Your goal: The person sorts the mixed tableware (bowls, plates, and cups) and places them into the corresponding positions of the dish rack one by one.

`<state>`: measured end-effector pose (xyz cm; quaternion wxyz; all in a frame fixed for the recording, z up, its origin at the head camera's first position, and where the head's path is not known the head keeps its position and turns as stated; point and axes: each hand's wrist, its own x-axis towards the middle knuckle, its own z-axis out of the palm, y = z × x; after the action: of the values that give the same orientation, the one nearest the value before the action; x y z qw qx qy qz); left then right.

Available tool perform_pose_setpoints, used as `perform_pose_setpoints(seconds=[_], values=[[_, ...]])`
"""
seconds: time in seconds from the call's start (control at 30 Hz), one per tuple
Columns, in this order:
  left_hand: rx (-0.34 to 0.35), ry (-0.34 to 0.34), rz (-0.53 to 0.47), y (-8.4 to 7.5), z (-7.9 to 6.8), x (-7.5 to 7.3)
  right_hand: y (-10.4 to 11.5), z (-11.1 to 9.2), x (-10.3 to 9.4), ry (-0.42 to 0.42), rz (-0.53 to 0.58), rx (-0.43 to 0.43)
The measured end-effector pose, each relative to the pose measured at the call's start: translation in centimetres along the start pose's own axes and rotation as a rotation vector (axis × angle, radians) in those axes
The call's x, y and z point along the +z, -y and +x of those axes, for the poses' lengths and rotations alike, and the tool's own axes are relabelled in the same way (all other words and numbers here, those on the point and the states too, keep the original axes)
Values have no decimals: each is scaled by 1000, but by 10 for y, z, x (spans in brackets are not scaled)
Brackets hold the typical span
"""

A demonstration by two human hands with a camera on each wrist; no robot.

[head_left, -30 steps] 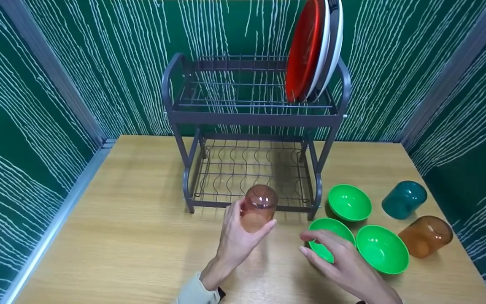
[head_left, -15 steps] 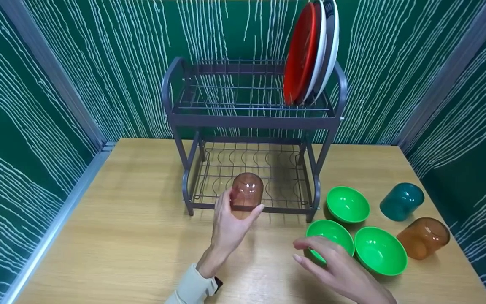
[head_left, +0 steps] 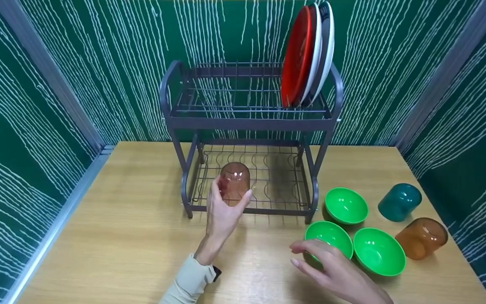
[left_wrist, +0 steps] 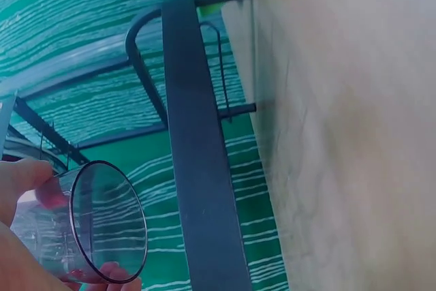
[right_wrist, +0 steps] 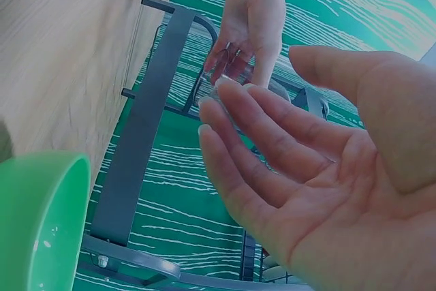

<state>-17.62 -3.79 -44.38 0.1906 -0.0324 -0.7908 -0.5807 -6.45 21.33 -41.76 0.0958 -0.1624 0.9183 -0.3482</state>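
Observation:
A clear reddish-brown glass [head_left: 235, 181], bottom up, is gripped between the thumb and fingers of my left hand [head_left: 222, 215]. It is over the front left part of the dish rack's lower shelf [head_left: 264, 177]. In the left wrist view, the rim of the glass [left_wrist: 109, 223] faces the rack's front bar [left_wrist: 204, 155], apart from it. My right hand [head_left: 331, 268] hovers by the near green bowl [head_left: 331, 234], partly covering it. The right wrist view has its palm [right_wrist: 320, 182] holding nothing, fingers loosely bent.
Two more green bowls [head_left: 346, 205] [head_left: 379, 252] stand right of the rack. Beyond them are an upturned teal glass [head_left: 400, 202] and an amber glass [head_left: 422, 238]. Plates [head_left: 298, 59], red and white among them, stand on edge at the upper shelf's [head_left: 251, 123] right end. Green walls surround the table [head_left: 120, 236].
My left hand has carried the glass forward and left, from before the rack to over its lower shelf. My right hand has shifted only slightly left. The head view has tilted a little.

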Motion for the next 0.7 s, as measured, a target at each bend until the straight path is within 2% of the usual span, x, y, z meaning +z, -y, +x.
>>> perform_pose_setpoints(seconds=[0.3, 0.57, 0.7], values=[[4, -59, 92, 3, 25, -2, -2, -1, 2, 64, 29, 49], [-18, -73, 55, 5, 38, -4, -2, 0, 2, 101, 62, 80], [-6, -75, 54, 4, 45, -4, -2, 1, 3, 117, 75, 79]])
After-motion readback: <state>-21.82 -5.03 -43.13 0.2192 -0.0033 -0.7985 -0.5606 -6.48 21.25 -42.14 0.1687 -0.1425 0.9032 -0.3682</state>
